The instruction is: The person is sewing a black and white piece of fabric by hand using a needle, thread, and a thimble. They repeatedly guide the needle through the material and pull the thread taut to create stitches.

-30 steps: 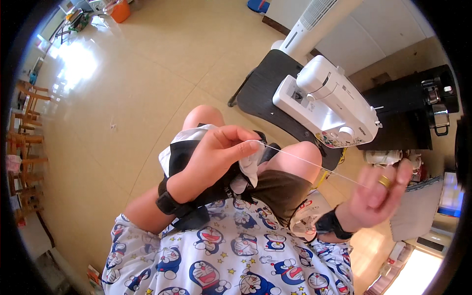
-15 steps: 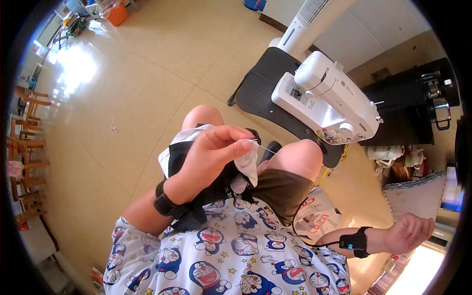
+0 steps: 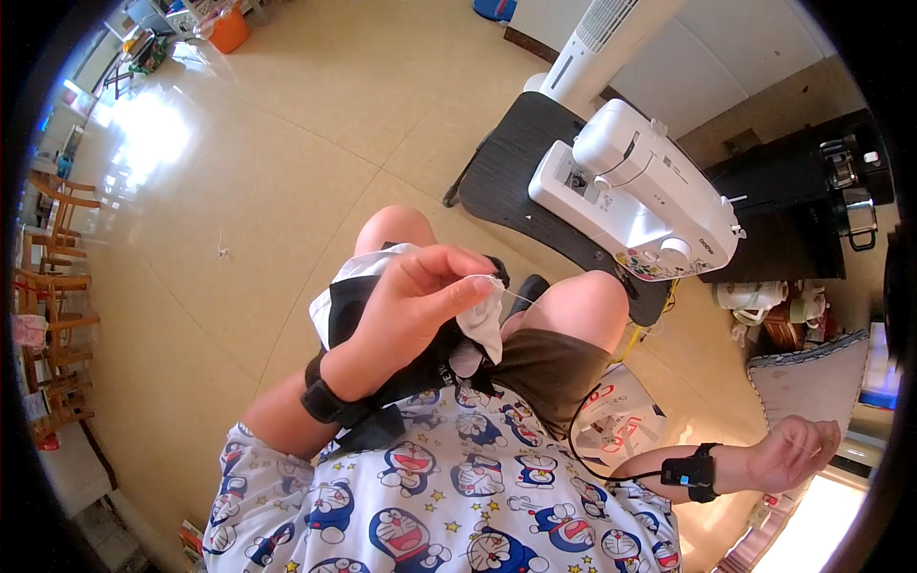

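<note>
Just in front of my lap, my left hand (image 3: pixel 406 310) pinches the edge of a piece of white cloth (image 3: pixel 485 329) between thumb and forefinger. Black cloth (image 3: pixel 350 304) joined with white hangs beneath this hand and rests across my thigh. A thin white thread (image 3: pixel 522 297) leaves the pinched edge and slants down to the right, fading from sight over my knee. Far out at the right, with the arm stretched sideways, my right hand (image 3: pixel 793 454) has its fingers closed in a pinch, a fine pale strand showing at them. Whether a needle is there is too small to tell.
A white sewing machine (image 3: pixel 645 196) stands on a small black table (image 3: pixel 511 167) ahead to the right, beside a white tower-shaped appliance (image 3: pixel 607 43). A paper bag (image 3: pixel 621 415) sits by my right thigh. Wooden chairs (image 3: pixel 62 282) line the far left.
My left hand and its cloth have barely shifted. At the right, my right hand has turned slightly, its arm still stretched out.
</note>
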{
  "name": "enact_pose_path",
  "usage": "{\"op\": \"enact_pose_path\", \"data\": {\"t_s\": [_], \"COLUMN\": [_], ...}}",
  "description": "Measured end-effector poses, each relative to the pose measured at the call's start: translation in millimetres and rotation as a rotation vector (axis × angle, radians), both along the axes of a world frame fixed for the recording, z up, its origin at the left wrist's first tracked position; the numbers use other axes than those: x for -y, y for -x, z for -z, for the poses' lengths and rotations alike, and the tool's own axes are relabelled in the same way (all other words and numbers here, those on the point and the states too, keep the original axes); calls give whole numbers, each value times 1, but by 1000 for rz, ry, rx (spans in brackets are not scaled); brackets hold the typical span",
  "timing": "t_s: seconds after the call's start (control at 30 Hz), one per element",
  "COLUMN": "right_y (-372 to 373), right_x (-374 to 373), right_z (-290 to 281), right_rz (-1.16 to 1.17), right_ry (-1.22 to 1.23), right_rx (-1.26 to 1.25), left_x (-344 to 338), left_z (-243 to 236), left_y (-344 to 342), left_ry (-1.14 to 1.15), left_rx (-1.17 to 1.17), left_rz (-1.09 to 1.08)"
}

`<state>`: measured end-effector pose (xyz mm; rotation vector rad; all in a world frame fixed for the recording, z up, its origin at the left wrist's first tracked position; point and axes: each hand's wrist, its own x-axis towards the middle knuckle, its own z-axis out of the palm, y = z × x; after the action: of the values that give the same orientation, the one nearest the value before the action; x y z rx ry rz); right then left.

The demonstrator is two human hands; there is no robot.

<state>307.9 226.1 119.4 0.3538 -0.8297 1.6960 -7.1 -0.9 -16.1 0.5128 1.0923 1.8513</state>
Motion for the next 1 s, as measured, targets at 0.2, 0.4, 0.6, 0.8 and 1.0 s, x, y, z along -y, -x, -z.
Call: {"op": "enact_pose_path", "data": {"t_s": [0.2,0.4,0.6,0.8,1.0], "right_y": [-7,-10,-18,-17,8], "right_x": [-1,1,-4,-5,-2], "right_z": [-2,-2,0,2,9], "right_rz": [93,139,123,31,-53], "right_ry": [22,54,45,87,-21], "right_rx": [53,44,-8,-11,137], "left_x": [0,-1,-1,-1,-2], "left_z": [0,2,2,-1,-5], "left_y": [0,0,0,-1,-5], "left_ry": [32,22,-17,-38,-58], "left_rx": [-66,-52,-50,-60,-76], "left_rz": [-43,-43,-32,-61,-15]}}
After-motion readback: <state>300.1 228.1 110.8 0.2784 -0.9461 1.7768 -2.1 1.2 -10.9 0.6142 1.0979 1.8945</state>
